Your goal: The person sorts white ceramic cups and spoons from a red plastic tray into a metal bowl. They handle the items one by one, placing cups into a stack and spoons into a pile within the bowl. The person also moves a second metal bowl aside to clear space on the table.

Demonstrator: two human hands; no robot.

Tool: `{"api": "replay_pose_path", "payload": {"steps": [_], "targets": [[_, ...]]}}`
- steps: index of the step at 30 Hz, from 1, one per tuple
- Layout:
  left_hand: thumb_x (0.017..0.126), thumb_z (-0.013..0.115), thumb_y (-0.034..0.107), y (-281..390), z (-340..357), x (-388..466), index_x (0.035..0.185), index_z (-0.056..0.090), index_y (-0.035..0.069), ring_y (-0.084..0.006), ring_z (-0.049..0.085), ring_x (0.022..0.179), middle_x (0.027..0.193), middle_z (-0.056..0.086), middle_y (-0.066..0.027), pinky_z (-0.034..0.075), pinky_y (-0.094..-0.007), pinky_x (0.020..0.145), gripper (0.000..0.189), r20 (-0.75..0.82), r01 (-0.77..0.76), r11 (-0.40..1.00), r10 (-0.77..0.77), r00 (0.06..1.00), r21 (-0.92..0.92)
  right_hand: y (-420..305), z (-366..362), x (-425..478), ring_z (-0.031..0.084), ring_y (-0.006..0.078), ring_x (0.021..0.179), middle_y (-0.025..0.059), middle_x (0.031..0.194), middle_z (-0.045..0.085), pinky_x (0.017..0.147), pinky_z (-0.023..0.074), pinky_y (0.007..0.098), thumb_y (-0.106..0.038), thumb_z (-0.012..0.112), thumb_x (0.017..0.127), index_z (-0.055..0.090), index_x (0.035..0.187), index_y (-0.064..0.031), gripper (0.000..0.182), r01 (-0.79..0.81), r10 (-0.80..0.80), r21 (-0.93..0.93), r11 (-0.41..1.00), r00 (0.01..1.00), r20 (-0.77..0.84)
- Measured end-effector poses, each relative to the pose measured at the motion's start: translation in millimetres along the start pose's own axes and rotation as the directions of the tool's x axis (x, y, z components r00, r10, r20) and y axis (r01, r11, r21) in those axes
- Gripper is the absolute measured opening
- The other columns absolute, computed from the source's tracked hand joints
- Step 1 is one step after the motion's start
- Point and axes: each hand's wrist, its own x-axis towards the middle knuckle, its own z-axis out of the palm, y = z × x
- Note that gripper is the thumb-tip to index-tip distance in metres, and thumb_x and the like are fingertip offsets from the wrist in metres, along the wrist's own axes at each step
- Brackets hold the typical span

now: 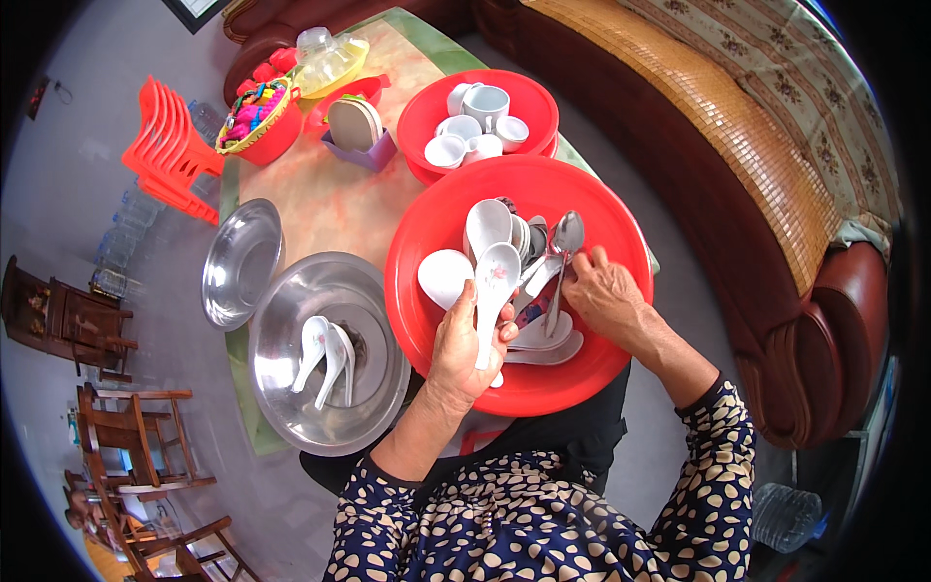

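A white ceramic soup spoon [497, 275] with a pink mark in its bowl is held upright in my left hand [465, 345], over the front of a large red plastic tray [509, 396]. At the tray's right side, my right hand [605, 295] has its fingertips at a metal spoon [568, 234]; whether it grips the spoon is hard to tell. More white and metal spoons lie bunched between the hands. A steel basin [273, 393] to the left holds several white soup spoons [336, 356].
Beyond the tray, a red basin [413, 124] holds white cups [486, 105]. An empty-looking steel bowl [244, 262], a purple box [367, 154] and a red basket [273, 138] stand on the marble-patterned table [320, 211]. A leather sofa [676, 196] lines the right; stacked red chairs [171, 149] stand left.
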Motion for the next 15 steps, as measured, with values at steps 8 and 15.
{"api": "replay_pose_path", "payload": {"steps": [8,15], "targets": [[0.101,0.043,0.038,1,10,-1,0.119,0.054,0.007,-0.0160,0.058,0.083,0.101,0.062,-0.0072,0.048,-0.0297,0.069,0.037,-0.129,0.011,0.999,-0.016,0.991,-0.041,-5,-53,-6,0.062,0.0296,0.085,0.0116,0.092,0.058,0.072,0.0494,0.0385,-0.005,0.066,0.076,0.066,0.092,-0.0051,0.016,0.163,0.083,0.848,0.505,0.968,-0.235],[0.102,0.039,0.036,0,10,-3,0.119,0.055,0.009,-0.0131,0.061,0.082,0.099,0.063,-0.0034,0.054,-0.0276,0.073,0.036,-0.118,0.016,1.000,-0.015,0.993,0.004,-42,-30,30,0.055,0.0272,0.092,0.0106,0.099,0.054,0.073,0.0519,0.0358,-0.001,0.068,0.071,0.063,0.096,-0.0033,0.025,0.328,0.099,0.438,0.837,0.696,-0.711]]}}
